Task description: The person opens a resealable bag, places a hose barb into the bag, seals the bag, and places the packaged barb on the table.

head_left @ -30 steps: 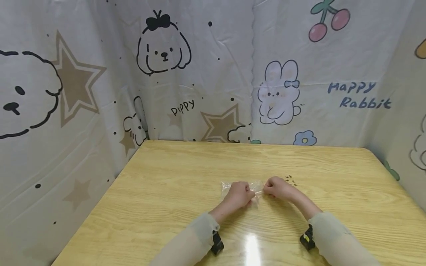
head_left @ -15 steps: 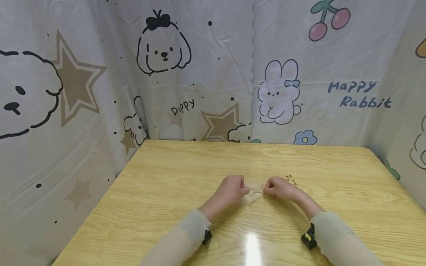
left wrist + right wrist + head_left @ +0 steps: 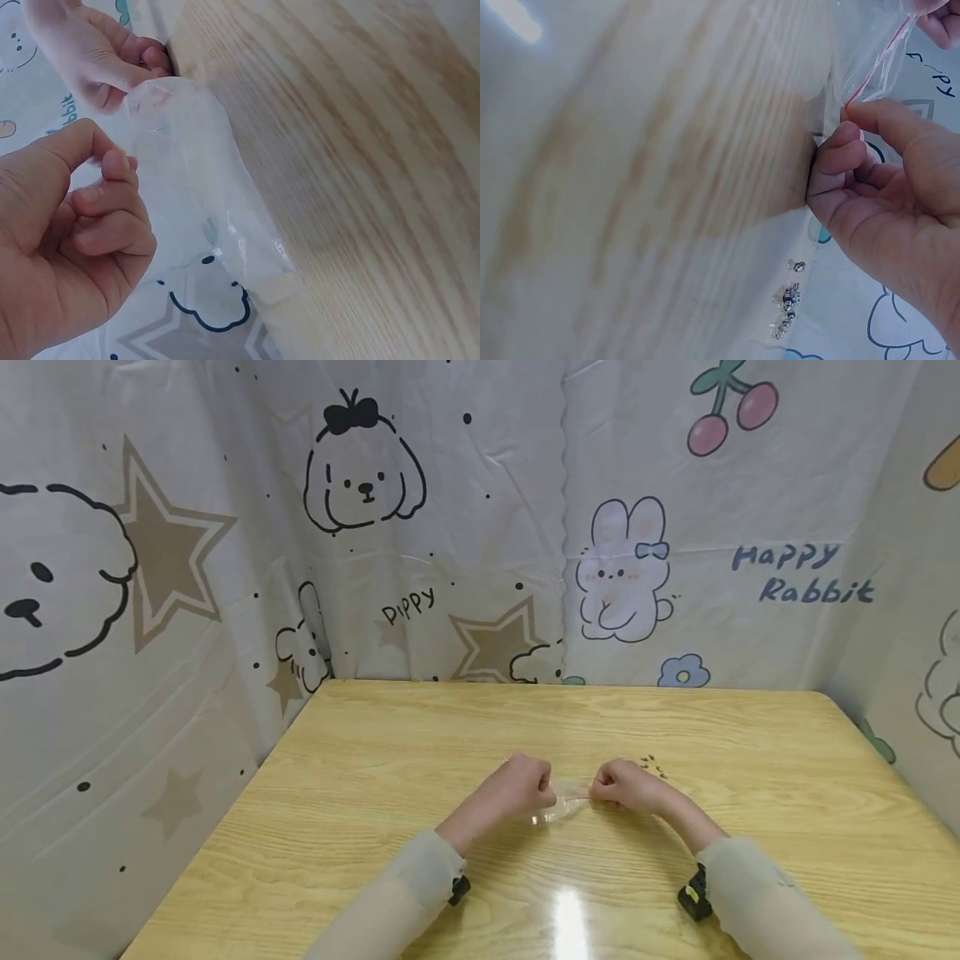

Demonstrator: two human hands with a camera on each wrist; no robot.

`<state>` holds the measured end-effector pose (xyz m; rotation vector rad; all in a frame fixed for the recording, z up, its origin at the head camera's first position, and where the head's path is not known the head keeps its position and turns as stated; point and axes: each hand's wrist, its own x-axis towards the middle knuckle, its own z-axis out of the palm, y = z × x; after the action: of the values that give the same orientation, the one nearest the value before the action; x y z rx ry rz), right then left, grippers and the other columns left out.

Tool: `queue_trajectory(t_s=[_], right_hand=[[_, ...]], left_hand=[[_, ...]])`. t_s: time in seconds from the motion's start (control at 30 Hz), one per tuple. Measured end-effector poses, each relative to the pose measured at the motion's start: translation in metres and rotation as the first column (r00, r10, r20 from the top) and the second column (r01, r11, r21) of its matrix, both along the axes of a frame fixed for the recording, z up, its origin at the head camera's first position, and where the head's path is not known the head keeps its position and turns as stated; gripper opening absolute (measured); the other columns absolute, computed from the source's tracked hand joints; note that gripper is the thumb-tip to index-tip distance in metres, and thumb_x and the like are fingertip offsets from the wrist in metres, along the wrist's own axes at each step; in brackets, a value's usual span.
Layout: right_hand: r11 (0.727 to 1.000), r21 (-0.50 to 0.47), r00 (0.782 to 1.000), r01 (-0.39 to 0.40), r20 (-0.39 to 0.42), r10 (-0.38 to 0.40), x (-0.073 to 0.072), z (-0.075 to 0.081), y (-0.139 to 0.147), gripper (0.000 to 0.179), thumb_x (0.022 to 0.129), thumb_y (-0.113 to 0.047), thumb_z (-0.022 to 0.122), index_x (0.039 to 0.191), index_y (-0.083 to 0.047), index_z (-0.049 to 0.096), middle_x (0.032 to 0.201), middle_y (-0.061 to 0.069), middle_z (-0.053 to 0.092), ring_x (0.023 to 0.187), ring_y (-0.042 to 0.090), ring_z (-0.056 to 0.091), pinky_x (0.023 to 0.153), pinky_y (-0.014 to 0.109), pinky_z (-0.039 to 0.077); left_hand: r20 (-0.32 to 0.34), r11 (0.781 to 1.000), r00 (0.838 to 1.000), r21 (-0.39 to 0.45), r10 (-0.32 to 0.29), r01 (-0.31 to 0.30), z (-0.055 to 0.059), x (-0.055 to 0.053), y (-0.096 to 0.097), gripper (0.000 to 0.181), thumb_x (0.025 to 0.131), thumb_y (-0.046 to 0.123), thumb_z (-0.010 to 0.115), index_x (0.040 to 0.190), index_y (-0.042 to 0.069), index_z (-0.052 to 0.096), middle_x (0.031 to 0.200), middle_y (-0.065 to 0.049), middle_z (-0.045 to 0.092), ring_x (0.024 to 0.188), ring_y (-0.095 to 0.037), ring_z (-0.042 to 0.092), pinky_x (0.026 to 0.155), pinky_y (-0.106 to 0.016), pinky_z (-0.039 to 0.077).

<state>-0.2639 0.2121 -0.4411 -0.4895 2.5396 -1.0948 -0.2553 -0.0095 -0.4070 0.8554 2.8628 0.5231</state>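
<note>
A clear plastic zip bag (image 3: 561, 810) is stretched between the two hands, just over the table. My left hand (image 3: 519, 787) pinches its upper edge, thumb against curled fingers; in the left wrist view the bag (image 3: 199, 165) hangs down beyond that hand. At the other end of the seal, my right hand (image 3: 628, 783) pinches the corner between thumb and forefinger. A red line (image 3: 881, 61) along the seal shows in the right wrist view. Just past the right hand lie several tiny shiny metal pieces (image 3: 787, 304); their kind is too small to tell.
The wood-grain table (image 3: 420, 735) spreads out around both hands, with a bright reflection near its front. Behind and beside it hangs a printed cloth curtain (image 3: 465, 552). A black wrist camera (image 3: 696, 895) sits under the right sleeve.
The left hand has moved slightly left and turned, drawing along the bag's edge. The bag, flat on the table before, now hangs bunched between the hands. The right hand has stayed nearly still.
</note>
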Motion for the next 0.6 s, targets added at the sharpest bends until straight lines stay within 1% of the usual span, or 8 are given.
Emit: queue_trajectory(t_s=[0.1, 0.17, 0.23, 0.27, 0.33, 0.4, 0.5, 0.6], right_hand=[[1.0, -0.006, 1.0, 0.012, 0.003, -0.012, -0.001, 0.0, 0.001, 0.02, 0.098, -0.011, 0.057, 0.082, 0.001, 0.062, 0.067, 0.0, 0.051, 0.059, 0.01, 0.043, 0.054, 0.023, 0.038], [1.0, -0.01, 1.0, 0.004, 0.004, -0.004, -0.001, 0.0, 0.001, 0.02, 0.098, -0.011, 0.056, 0.083, 0.001, 0.063, 0.067, -0.001, 0.05, 0.058, 0.009, 0.043, 0.054, 0.022, 0.038], [1.0, -0.012, 1.0, 0.007, 0.013, -0.007, -0.001, 0.0, 0.0, 0.02, 0.097, -0.011, 0.057, 0.083, 0.001, 0.063, 0.066, -0.001, 0.05, 0.058, 0.009, 0.043, 0.054, 0.022, 0.037], [1.0, -0.013, 1.0, 0.005, 0.015, -0.005, -0.001, 0.0, 0.0, 0.02, 0.097, -0.011, 0.057, 0.083, 0.001, 0.063, 0.066, -0.001, 0.05, 0.058, 0.01, 0.043, 0.054, 0.022, 0.037], [1.0, -0.008, 1.0, 0.003, 0.017, -0.003, -0.001, 0.0, 0.0, 0.02, 0.097, -0.011, 0.057, 0.082, 0.0, 0.063, 0.065, -0.001, 0.049, 0.058, 0.01, 0.043, 0.054, 0.022, 0.037], [1.0, -0.003, 1.0, 0.012, 0.023, -0.012, -0.001, -0.001, 0.0, 0.02, 0.097, -0.011, 0.058, 0.081, -0.001, 0.063, 0.065, -0.001, 0.049, 0.058, 0.011, 0.042, 0.054, 0.022, 0.036], [1.0, 0.006, 1.0, 0.004, 0.012, -0.004, -0.001, -0.001, 0.0, 0.02, 0.097, -0.011, 0.058, 0.08, -0.001, 0.063, 0.063, -0.002, 0.048, 0.056, 0.011, 0.041, 0.053, 0.022, 0.035], [1.0, 0.012, 1.0, -0.009, -0.003, 0.009, -0.001, -0.001, 0.0, 0.021, 0.097, -0.011, 0.059, 0.079, -0.001, 0.062, 0.061, -0.002, 0.046, 0.055, 0.01, 0.039, 0.053, 0.021, 0.034]], left_hand=[[0.015, 1.0, 1.0, -0.009, -0.017, 0.017, -0.002, -0.002, 0.002, 0.025, 0.083, 0.007, 0.062, 0.068, 0.015, 0.044, 0.06, 0.006, 0.039, 0.052, -0.005, 0.034, 0.049, -0.017, 0.029], [0.017, 1.0, 1.0, -0.025, -0.017, 0.018, -0.003, -0.003, 0.004, 0.019, 0.083, 0.009, 0.064, 0.074, 0.014, 0.048, 0.065, 0.005, 0.044, 0.055, -0.006, 0.037, 0.051, -0.018, 0.031], [0.004, 0.998, 1.0, -0.049, -0.029, 0.029, -0.003, -0.003, 0.006, 0.012, 0.085, 0.01, 0.065, 0.087, 0.012, 0.053, 0.075, 0.003, 0.051, 0.06, -0.007, 0.041, 0.053, -0.018, 0.034], [-0.01, 0.997, 0.999, -0.062, -0.042, 0.041, -0.003, -0.003, 0.007, 0.013, 0.087, 0.01, 0.065, 0.095, 0.012, 0.056, 0.081, 0.002, 0.053, 0.062, -0.007, 0.042, 0.054, -0.018, 0.035], [-0.045, 0.993, 0.996, -0.091, -0.08, 0.076, -0.003, -0.003, 0.01, 0.025, 0.088, 0.008, 0.066, 0.112, 0.013, 0.059, 0.092, -0.001, 0.055, 0.066, -0.008, 0.043, 0.055, -0.017, 0.036], [-0.072, 0.986, 0.99, -0.122, -0.121, 0.112, -0.002, -0.003, 0.012, 0.038, 0.089, 0.006, 0.065, 0.126, 0.017, 0.059, 0.099, -0.001, 0.054, 0.069, -0.008, 0.042, 0.055, -0.016, 0.035], [-0.081, 0.978, 0.984, -0.155, -0.156, 0.142, -0.002, -0.003, 0.016, 0.049, 0.089, -0.002, 0.062, 0.132, 0.02, 0.06, 0.099, -0.002, 0.05, 0.072, -0.008, 0.04, 0.055, -0.015, 0.033], [-0.056, 0.972, 0.986, -0.185, -0.159, 0.146, -0.004, -0.005, 0.019, 0.054, 0.09, -0.007, 0.057, 0.135, 0.022, 0.06, 0.099, -0.002, 0.047, 0.075, -0.01, 0.038, 0.056, -0.016, 0.031]])
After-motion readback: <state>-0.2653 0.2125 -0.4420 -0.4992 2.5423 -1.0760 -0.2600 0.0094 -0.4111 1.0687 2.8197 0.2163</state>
